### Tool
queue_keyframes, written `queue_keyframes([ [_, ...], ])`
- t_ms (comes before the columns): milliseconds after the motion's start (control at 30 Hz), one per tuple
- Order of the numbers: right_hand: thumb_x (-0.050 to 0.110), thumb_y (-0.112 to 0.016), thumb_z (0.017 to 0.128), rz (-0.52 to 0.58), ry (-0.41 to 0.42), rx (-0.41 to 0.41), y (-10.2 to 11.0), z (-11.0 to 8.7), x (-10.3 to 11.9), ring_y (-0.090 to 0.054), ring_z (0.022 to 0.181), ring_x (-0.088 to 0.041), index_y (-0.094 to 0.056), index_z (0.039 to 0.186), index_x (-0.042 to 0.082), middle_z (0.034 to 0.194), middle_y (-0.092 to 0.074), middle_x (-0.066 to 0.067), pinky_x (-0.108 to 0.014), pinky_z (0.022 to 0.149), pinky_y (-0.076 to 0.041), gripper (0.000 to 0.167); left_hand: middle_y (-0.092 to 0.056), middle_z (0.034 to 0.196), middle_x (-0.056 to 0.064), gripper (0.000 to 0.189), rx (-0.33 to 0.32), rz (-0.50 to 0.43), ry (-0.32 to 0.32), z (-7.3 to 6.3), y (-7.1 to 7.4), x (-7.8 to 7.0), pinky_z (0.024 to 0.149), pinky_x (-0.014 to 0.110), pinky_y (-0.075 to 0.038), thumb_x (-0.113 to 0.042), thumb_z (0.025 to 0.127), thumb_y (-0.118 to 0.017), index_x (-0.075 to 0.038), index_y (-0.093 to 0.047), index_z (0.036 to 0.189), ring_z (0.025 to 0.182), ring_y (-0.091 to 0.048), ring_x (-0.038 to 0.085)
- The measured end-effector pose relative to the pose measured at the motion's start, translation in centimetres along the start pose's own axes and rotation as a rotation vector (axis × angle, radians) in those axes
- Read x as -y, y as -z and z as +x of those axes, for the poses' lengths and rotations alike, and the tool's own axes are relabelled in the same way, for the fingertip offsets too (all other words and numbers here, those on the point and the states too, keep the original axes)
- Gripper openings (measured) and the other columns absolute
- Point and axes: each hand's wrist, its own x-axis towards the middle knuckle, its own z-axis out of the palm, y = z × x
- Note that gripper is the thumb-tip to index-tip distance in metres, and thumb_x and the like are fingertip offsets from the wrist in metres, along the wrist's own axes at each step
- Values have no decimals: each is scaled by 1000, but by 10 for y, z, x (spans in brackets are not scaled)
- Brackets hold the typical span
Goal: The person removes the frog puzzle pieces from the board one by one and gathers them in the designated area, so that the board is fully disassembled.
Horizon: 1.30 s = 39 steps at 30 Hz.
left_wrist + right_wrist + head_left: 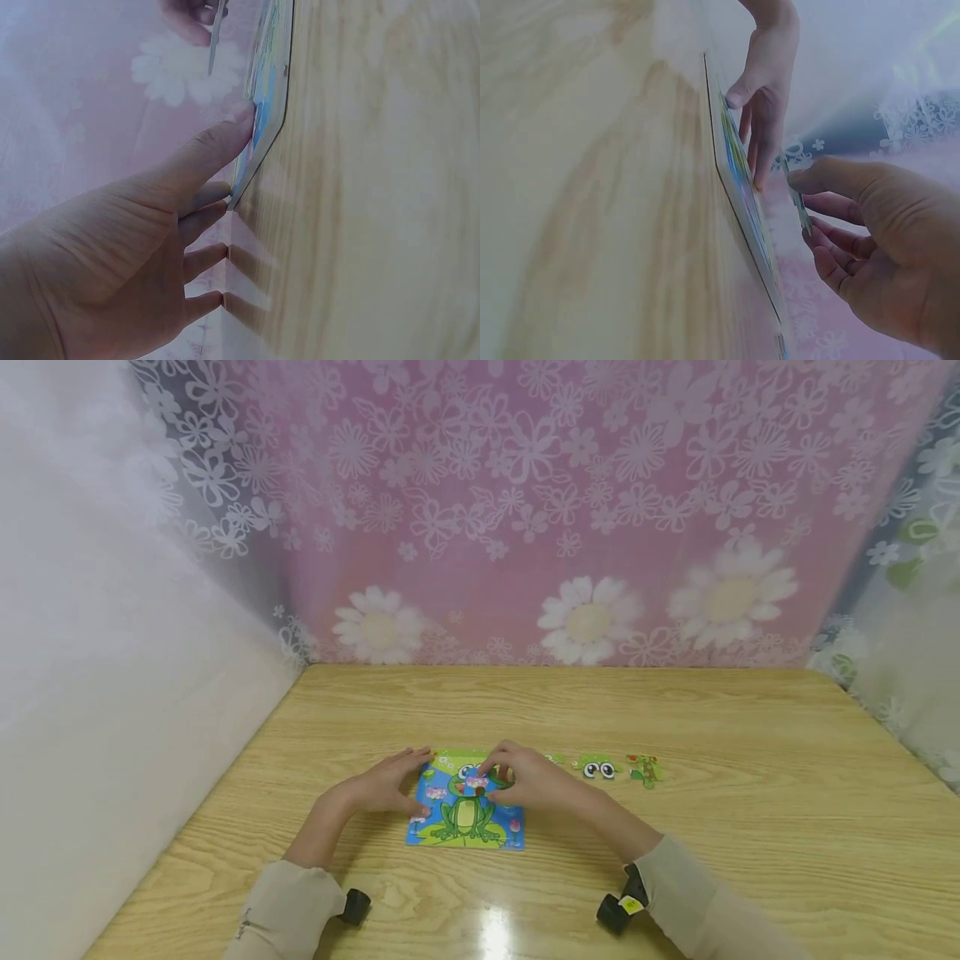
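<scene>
A jigsaw board [467, 837] with a green frog on a blue background lies flat on the table. My left hand [378, 787] rests at its left side, fingers spread. In the left wrist view, the thumb [232, 124] presses on the board's top near the edge, and the lower fingertips touch the tabletop. My right hand [536, 783] is over the board's upper right, pinching a thin puzzle piece [477, 782] between thumb and fingers. This piece [798, 196] is tilted up and held apart from the board in the right wrist view. It hides part of the frog's face.
To the right of the board, several loose puzzle pieces lie on the wooden table [750, 827]: one with the frog's eyes [598, 767], one green and brown [645, 770], and one partly behind my right hand. A pink flowered curtain [480, 527] stands at the back.
</scene>
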Motion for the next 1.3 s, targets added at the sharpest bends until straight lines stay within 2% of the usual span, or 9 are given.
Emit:
queue_keyframes([
  [200,16,-69,83,-17,-28,-17,11,-16,-10,-49,81,-12,-66,104,18,105,-49,6,-27,61,-45,22,-16,150,12,88,-1,-7,-12,0,1,-3,103,58,-11,-36,78,-74,-2,-27,144,136,-4,36],
  [433,15,-70,81,-47,7,-56,23,-32,-21,-49,81,-13,-66,102,15,105,-51,5,-26,62,-45,21,-17,150,13,88,-4,-17,-19,0,1,-2,103,59,-11,-35,77,-74,-1,-28,143,136,-5,37],
  [700,8,-69,80,3,8,-81,32,-50,-32,-49,80,-15,-67,101,13,102,-52,3,-27,64,-46,21,-17,150,11,89,-5,-2,-8,2,0,1,103,58,-11,-37,77,-74,-2,-27,144,136,-5,35],
  [967,7,-71,80,-31,35,-85,33,-67,-45,-48,76,-15,-66,101,12,105,-51,-1,-24,58,-44,22,-16,151,10,89,-7,-6,-4,1,0,0,103,58,-11,-37,77,-74,-3,-27,144,136,-4,34],
  [1300,9,-71,81,-29,79,-60,27,-77,-55,-50,80,-14,-65,104,12,109,-50,-2,-24,64,-48,23,-16,151,10,88,1,-6,4,0,0,-2,103,58,-11,-37,78,-74,-2,-27,144,136,-3,34],
])
